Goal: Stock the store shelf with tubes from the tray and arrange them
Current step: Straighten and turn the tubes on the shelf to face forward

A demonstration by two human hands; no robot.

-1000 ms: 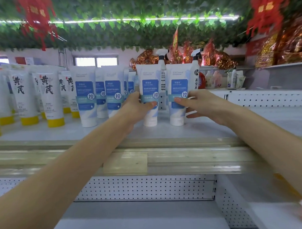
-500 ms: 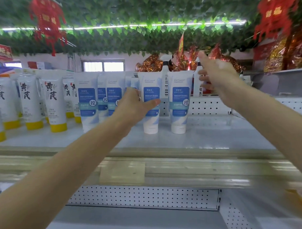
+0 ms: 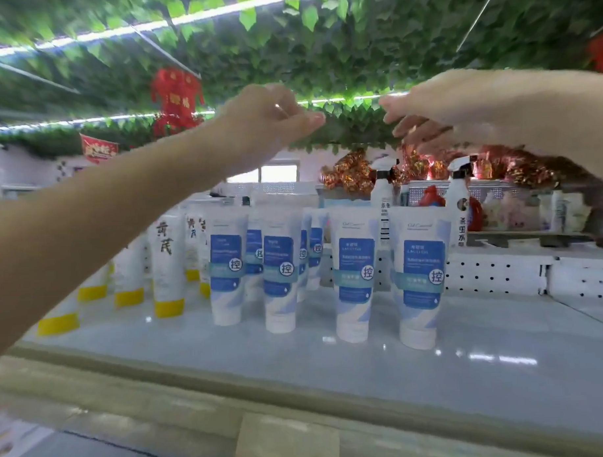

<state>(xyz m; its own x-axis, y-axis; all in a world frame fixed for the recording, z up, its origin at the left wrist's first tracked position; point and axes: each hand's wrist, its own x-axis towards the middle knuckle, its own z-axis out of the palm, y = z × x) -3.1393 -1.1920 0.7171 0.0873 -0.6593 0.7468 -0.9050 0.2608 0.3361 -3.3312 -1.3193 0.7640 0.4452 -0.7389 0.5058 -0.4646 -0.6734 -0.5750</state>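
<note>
**Both hands up in the air, holding nothing**

The left hand (image 3: 265, 120) is up high, with its fingers loosely bent and its thumb sticking out. Nothing is in it. The right hand (image 3: 436, 110) is up high too, just across from it, with its fingers loose and spread. It holds nothing either. Both hands are blurry, so the fingertips are hard to make out. The two hands do not touch. The right arm is cut off at the edge of the picture.

Below the hands, the blue and white tubes (image 3: 421, 279) stand on their caps on the shelf (image 3: 469, 376). Four stand in front. More stand behind them, partly hidden. To the left are tubes with yellow caps (image 3: 167, 267), and the left arm covers some of them. Two spray bottles (image 3: 382, 198) stand behind the tubes. Green leaves (image 3: 355, 38) hang overhead, with a blurry red decoration (image 3: 176, 96) among them.
</note>
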